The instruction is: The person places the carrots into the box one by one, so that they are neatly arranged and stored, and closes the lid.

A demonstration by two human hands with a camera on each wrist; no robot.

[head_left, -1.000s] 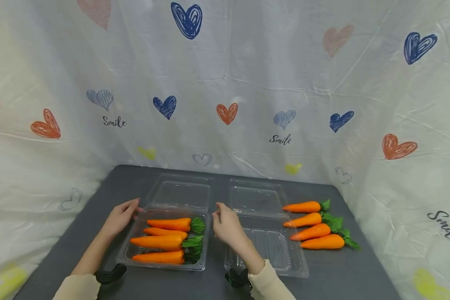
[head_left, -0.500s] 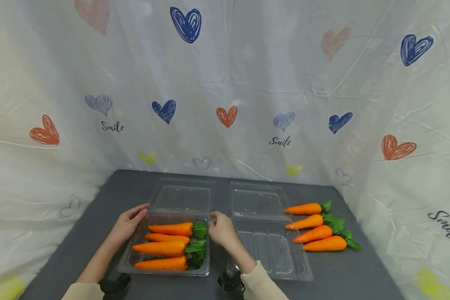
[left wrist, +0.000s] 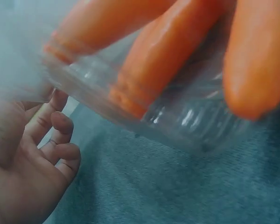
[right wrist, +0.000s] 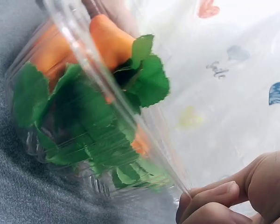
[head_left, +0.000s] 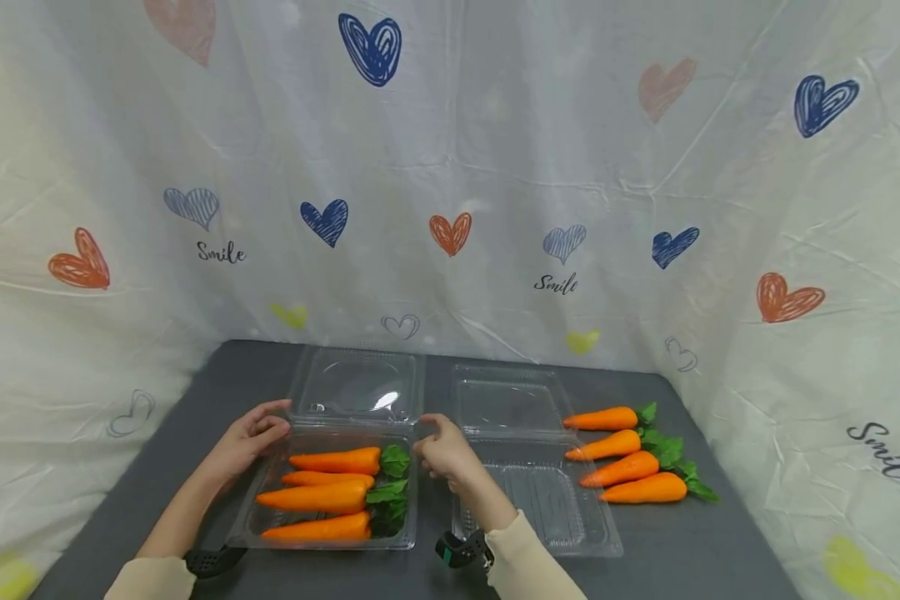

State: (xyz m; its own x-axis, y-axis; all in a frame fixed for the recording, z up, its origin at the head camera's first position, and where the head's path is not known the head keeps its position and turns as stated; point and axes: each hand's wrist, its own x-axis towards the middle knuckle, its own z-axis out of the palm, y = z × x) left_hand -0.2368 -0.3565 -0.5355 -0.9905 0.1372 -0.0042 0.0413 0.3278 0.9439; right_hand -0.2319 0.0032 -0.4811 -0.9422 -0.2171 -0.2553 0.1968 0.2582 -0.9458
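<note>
Head view, lower centre of the frame: a clear plastic box (head_left: 330, 500) with four orange carrots (head_left: 322, 497) inside lies on a dark grey table (head_left: 682, 542). Their green leaves (head_left: 390, 492) point toward the right wall of the box. The hinged lid (head_left: 357, 390) rises from the far edge of the box, partly lifted and tilted back.

The left hand (head_left: 246, 437) sits at the lid's left corner, fingers curled at the rim; the left wrist view shows curled fingers (left wrist: 60, 149) just beside the box wall, and whether they actually pinch the plastic cannot be told. The right hand (head_left: 444, 450) is at the lid's right corner; in the right wrist view its fingertips (right wrist: 214, 198) pinch the thin clear lid edge beside the leaves.

Right of centre, a second clear box (head_left: 540, 500) lies open and flat, its lid (head_left: 512, 400) spread toward the far side. Further right, four loose carrots (head_left: 618, 454) lie side by side on the table, tips pointing left and leaves right, just beside that box.

A white curtain (head_left: 495, 167) printed with blue, orange and pink hearts fills the upper frame. The word "Smile" is readable at the left, at the centre, and partly at the right edge.
</note>
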